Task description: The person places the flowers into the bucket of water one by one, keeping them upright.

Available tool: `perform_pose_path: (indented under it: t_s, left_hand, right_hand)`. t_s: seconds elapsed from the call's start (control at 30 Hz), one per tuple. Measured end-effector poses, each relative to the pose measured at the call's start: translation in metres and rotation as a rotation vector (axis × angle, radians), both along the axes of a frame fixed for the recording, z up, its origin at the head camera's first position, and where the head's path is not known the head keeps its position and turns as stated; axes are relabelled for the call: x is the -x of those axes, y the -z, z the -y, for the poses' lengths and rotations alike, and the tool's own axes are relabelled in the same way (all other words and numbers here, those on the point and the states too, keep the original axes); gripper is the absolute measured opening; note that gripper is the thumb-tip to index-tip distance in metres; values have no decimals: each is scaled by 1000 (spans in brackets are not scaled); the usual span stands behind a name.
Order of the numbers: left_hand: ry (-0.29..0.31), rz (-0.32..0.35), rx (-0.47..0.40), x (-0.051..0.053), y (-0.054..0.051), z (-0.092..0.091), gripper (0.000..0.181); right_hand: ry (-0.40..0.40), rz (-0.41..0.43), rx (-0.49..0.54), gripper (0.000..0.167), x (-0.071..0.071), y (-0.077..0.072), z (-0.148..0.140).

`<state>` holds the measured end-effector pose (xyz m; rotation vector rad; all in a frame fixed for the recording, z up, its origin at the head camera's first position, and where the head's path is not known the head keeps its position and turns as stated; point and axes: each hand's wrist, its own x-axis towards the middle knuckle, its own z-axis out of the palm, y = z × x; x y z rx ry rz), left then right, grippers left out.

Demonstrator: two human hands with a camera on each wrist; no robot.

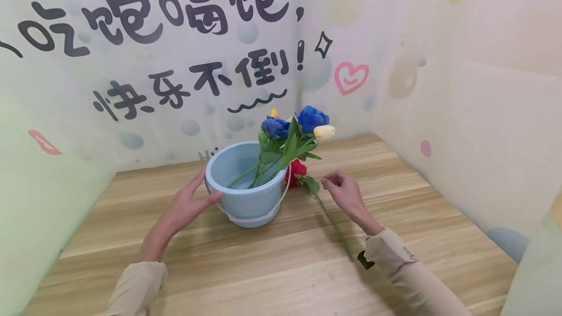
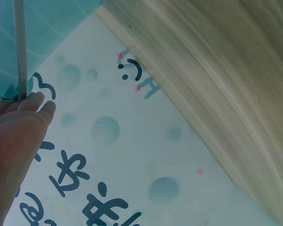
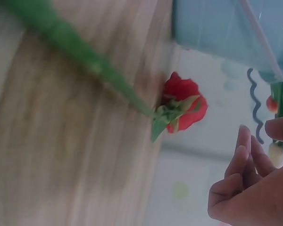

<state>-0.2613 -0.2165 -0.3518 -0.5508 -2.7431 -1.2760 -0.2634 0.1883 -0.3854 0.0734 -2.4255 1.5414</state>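
A light blue bucket (image 1: pixel 251 208) stands upright on the table, its white handle (image 1: pixel 259 218) hanging down at the front. My left hand (image 1: pixel 186 206) rests against its left side at the rim, thumb and fingers spread; in the left wrist view the fingers (image 2: pixel 30 103) touch near the handle. Blue flowers (image 1: pixel 312 119), a white tulip (image 1: pixel 324 133) and an orange-yellow bloom (image 1: pixel 274 112) lean out rightward, stems inside the bucket. Right of it a red rose (image 3: pixel 184 103) lies on the table, its green stem (image 1: pixel 329 218) pointing nearer. My right hand (image 1: pixel 344 194), loosely curled and holding nothing, is beside its leaves.
The wood-grain table (image 1: pixel 246 267) meets printed walls (image 1: pixel 175 126) at the back and sides. A small black object (image 1: pixel 365 260) shows at the right cuff. Several small clear spots, perhaps water drops, dot the table's front.
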Motion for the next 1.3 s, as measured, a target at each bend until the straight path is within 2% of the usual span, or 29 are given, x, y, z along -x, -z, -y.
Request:
perform_pose_path:
  t_s: [0.2, 0.57, 0.87, 1.3]
  left_hand:
    - [0, 2, 1, -1, -1, 0, 89]
    - [-4, -4, 9, -1, -1, 0, 89]
    - [2, -9, 8, -1, -1, -1, 89]
    - [-2, 4, 15, -1, -2, 0, 89]
  right_hand:
    - [-3, 87, -33, 22, 4, 8, -16]
    - [-83, 200, -107, 23, 5, 17, -29]
    - [-109, 267, -85, 23, 6, 20, -31]
    - [-203, 337, -75, 22, 6, 21, -33]
